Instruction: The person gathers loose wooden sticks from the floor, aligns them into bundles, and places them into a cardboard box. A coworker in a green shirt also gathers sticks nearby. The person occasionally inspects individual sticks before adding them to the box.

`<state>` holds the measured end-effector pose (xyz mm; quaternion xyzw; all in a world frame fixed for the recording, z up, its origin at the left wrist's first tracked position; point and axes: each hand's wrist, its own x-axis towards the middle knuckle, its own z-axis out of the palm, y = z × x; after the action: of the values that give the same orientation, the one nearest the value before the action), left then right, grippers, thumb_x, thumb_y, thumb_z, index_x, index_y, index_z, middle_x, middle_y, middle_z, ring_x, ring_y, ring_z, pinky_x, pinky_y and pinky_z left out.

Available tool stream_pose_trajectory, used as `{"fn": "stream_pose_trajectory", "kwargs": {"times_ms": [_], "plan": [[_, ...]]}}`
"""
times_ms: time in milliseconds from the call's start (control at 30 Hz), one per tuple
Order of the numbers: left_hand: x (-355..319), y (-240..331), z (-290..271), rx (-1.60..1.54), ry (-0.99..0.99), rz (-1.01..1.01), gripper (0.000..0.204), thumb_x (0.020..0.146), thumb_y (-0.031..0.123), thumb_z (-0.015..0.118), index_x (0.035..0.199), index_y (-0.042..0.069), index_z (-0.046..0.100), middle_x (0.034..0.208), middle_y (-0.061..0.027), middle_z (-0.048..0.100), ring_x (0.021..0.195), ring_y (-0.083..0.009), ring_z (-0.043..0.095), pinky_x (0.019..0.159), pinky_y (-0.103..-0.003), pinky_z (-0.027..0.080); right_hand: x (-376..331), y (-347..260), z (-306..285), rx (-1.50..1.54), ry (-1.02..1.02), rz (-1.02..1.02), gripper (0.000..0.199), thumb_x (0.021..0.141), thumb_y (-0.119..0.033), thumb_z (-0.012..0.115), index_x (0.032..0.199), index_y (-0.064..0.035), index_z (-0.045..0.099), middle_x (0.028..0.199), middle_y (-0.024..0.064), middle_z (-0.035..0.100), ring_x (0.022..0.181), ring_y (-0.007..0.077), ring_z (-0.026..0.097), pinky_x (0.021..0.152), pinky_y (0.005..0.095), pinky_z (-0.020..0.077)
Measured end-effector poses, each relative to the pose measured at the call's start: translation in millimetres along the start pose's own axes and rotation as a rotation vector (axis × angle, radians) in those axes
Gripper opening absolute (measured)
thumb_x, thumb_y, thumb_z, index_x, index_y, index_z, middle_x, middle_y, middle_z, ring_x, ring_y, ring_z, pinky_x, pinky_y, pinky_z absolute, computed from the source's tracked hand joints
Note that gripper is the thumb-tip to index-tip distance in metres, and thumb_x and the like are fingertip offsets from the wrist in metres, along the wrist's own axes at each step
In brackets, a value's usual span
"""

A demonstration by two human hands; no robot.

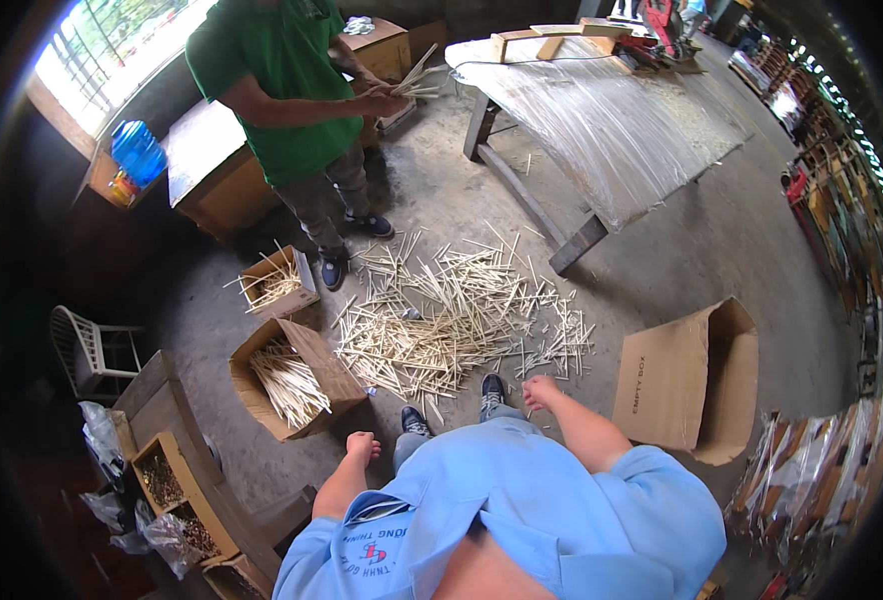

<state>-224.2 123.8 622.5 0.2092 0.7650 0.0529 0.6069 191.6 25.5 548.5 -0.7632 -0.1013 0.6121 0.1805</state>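
Both my arms hang at my sides. My left hand (364, 447) is loosely closed, and no object shows in it; the nearest thing is a cardboard box (317, 368) filled with thin wooden sticks (289, 385). My right hand (539, 392), fingers curled in, also shows nothing held, and it hangs just above the near right edge of the pile. That wide, scattered pile of pale wooden sticks (442, 320) lies on the concrete floor in front of my shoes. A smaller box (302, 285) with more sticks stands farther back on the left.
Past the pile, a person in a green shirt (292, 120) holds a bunch of sticks (412, 88). A plastic-covered table (602, 130) bears a red power tool (662, 30). An open cardboard box (662, 385) stands right; a white chair (87, 345) and parts trays (187, 490) are left.
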Motion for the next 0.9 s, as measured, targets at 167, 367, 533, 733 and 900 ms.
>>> {"fn": "stream_pose_trajectory", "kwargs": {"times_ms": [167, 367, 533, 733, 900], "plan": [[-20, 8, 81, 0.074, -0.110, 0.106, 0.019, 0.094, 0.017, 0.055, 0.105, 0.003, 0.060, 0.075, -0.0078, 0.064, 0.059, -0.0175, 0.061, 0.049, -0.031, 0.051, 37, 20, -72, -0.004, -0.027, 0.031, 0.031, 0.093, -0.032, 0.060, 0.111, -0.0075, 0.055, 0.087, 0.0102, 0.064, 0.063, 0.0201, 0.062, 0.050, 0.0367, 0.0515], [-26, 15, 123, 0.048, -0.130, 0.214, 0.021, 0.097, 0.020, 0.055, 0.108, 0.003, 0.061, 0.083, -0.0062, 0.066, 0.068, -0.0147, 0.063, 0.057, -0.028, 0.052, 89, 9, -99, -0.407, -0.020, 0.222, 0.032, 0.092, -0.033, 0.059, 0.089, -0.0015, 0.062, 0.070, 0.0115, 0.061, 0.055, 0.0241, 0.060, 0.043, 0.0399, 0.0500], [-24, 21, 113, 0.125, -0.077, 0.126, 0.021, 0.096, 0.020, 0.056, 0.107, 0.003, 0.062, 0.084, -0.0069, 0.066, 0.067, -0.0143, 0.064, 0.057, -0.028, 0.052, 89, -14, -75, 0.139, 0.001, -0.004, 0.024, 0.092, -0.027, 0.059, 0.096, -0.0037, 0.061, 0.078, 0.0087, 0.063, 0.056, 0.0181, 0.060, 0.043, 0.0343, 0.0496], [13, 52, 110, 0.271, -0.165, 0.063, 0.022, 0.096, 0.020, 0.056, 0.109, 0.004, 0.060, 0.084, -0.0087, 0.067, 0.067, -0.0161, 0.065, 0.057, -0.029, 0.054, 59, 16, -71, 0.167, 0.095, 0.082, 0.023, 0.094, -0.025, 0.058, 0.105, -0.0051, 0.060, 0.082, 0.0066, 0.064, 0.059, 0.0160, 0.060, 0.045, 0.0320, 0.0496], [69, 79, 104, 0.365, -0.337, 0.194, 0.022, 0.096, 0.021, 0.056, 0.107, 0.003, 0.062, 0.086, -0.0085, 0.068, 0.067, -0.0157, 0.065, 0.055, -0.028, 0.054, 22, 78, -43, 0.205, 0.231, 0.256, 0.025, 0.092, -0.028, 0.059, 0.105, -0.0063, 0.062, 0.077, 0.0062, 0.064, 0.057, 0.0176, 0.060, 0.045, 0.0350, 0.0499]]}}
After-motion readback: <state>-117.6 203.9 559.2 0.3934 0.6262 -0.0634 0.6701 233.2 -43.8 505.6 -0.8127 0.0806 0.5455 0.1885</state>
